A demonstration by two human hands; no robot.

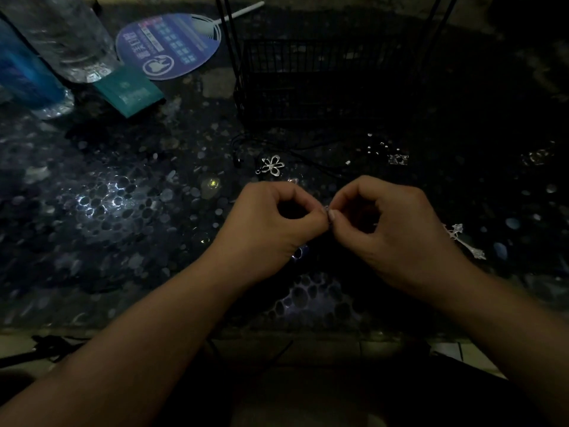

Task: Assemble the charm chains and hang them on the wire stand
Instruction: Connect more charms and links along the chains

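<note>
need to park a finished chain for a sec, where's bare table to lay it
Bare table lies left of the left hand, below the teal packet. Crowded: between the hands and the wire stand lie the flower charm and cords; right of the right hand lie the cross charm and small bits.

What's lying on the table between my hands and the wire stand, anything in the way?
Only small, flat things: the flower charm and a thin black cord lie on the table between the hands and the wire stand. The left hand and right hand pinch a tiny piece together; lifted, it would likely clear them.
</note>
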